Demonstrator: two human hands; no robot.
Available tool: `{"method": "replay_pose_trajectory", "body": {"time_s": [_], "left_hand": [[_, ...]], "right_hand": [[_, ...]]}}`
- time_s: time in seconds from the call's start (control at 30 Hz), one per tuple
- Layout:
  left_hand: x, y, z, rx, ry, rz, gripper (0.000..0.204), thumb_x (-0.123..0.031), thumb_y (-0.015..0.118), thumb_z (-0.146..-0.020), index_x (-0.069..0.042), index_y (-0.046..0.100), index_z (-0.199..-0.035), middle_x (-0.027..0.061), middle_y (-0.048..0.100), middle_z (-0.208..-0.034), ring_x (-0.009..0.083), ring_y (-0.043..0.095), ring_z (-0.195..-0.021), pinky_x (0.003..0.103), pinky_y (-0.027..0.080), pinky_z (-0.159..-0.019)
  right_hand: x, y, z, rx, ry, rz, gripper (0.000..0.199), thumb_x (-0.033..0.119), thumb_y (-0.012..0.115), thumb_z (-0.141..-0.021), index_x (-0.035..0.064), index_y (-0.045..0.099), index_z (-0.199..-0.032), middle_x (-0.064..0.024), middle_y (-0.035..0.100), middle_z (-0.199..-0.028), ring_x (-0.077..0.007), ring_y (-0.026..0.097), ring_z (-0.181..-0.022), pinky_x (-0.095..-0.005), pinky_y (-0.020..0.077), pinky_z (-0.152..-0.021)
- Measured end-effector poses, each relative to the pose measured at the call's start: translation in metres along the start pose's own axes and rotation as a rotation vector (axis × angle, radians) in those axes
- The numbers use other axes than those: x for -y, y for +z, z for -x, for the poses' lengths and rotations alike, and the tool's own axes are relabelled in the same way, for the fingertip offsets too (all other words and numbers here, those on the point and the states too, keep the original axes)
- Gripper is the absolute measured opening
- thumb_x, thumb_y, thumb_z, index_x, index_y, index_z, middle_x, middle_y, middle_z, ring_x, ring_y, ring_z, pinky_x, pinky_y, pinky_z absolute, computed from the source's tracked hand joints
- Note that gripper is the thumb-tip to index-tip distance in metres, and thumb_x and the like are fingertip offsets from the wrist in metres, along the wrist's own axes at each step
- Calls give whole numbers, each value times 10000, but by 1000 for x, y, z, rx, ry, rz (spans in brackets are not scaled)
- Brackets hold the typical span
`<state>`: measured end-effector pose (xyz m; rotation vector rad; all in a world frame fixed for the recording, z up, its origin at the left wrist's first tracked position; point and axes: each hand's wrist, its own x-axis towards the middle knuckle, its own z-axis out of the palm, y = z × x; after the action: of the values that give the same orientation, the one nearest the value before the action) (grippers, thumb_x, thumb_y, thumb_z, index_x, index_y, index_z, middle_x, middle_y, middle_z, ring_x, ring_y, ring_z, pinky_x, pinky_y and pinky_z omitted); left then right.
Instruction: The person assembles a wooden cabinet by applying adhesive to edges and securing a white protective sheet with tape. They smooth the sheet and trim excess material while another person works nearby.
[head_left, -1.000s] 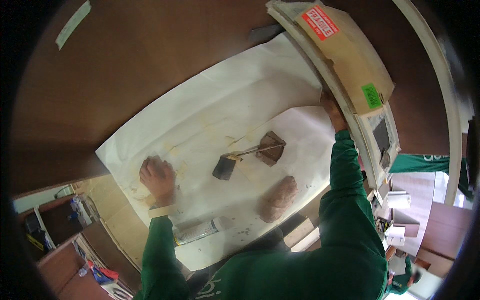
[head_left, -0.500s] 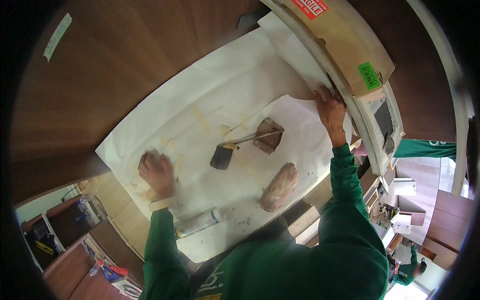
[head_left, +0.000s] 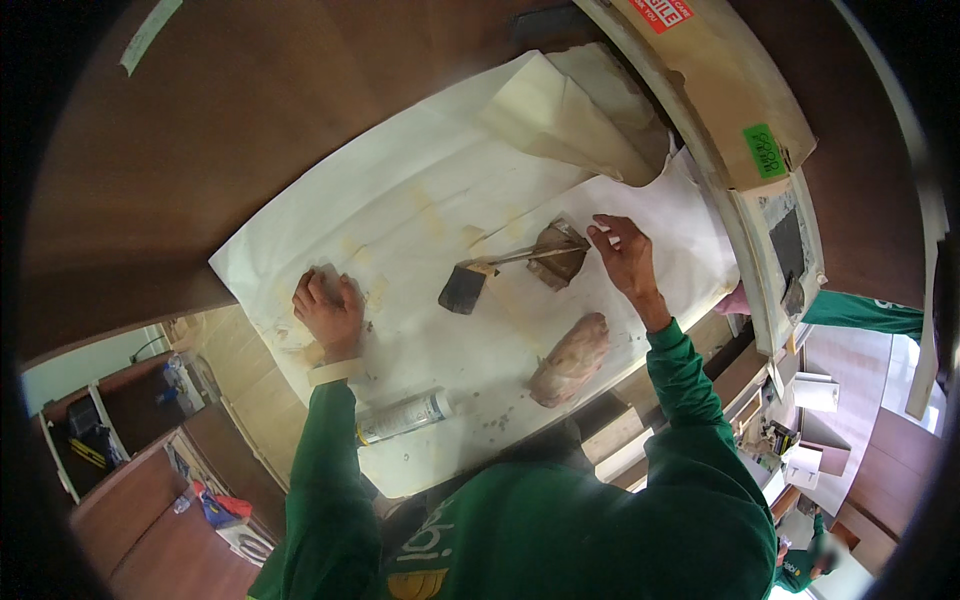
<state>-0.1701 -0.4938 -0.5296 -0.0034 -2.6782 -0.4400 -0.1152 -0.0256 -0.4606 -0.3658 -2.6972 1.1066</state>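
The left hand [head_left: 328, 312] presses flat, open, on the white paper [head_left: 400, 210] covering the surface. The right hand [head_left: 625, 255], fingers loosely open, hovers beside a brown scrap [head_left: 558, 255] and brush [head_left: 465, 287]; whether it touches is unclear.

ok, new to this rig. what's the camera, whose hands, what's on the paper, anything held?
It is a single fisheye camera worn on a person's head, looking down, so straight edges bend toward the rim. There is no machine: the two green-sleeved arms coming in from the bottom belong to the wearer.

The left hand rests flat on a white paper sheet that covers a brown surface. The right hand is open beside a small brown scrap and holds nothing.

On the paper lie a dark-headed brush, a tan crumpled rag and a silvery tube close to the near edge. A long cardboard-wrapped panel lies along the right side.
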Motion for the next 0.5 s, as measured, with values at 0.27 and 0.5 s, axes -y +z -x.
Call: {"method": "replay_pose_trajectory", "body": {"time_s": [0.27,0.5], "left_hand": [[-2,-3,0,-7,6,40,412,-316,666,-908,-18,588,-1181,175,564,-1310,399,494,-1220,519,364,-1030],[6,1,3,0,5,25,471,-354,662,-906,-11,583,-1218,182,554,-1332,395,477,-1240,517,343,-1057]], "right_hand": [[-17,28,15,156,164,-102,305,233,681,-971,13,716,-1180,-194,720,-1052,-273,713,-870,-355,571,-764],[-8,25,34,223,355,-292,287,184,703,-953,-35,722,-1137,-135,725,-955,-174,710,-752,-315,566,-682]]}}
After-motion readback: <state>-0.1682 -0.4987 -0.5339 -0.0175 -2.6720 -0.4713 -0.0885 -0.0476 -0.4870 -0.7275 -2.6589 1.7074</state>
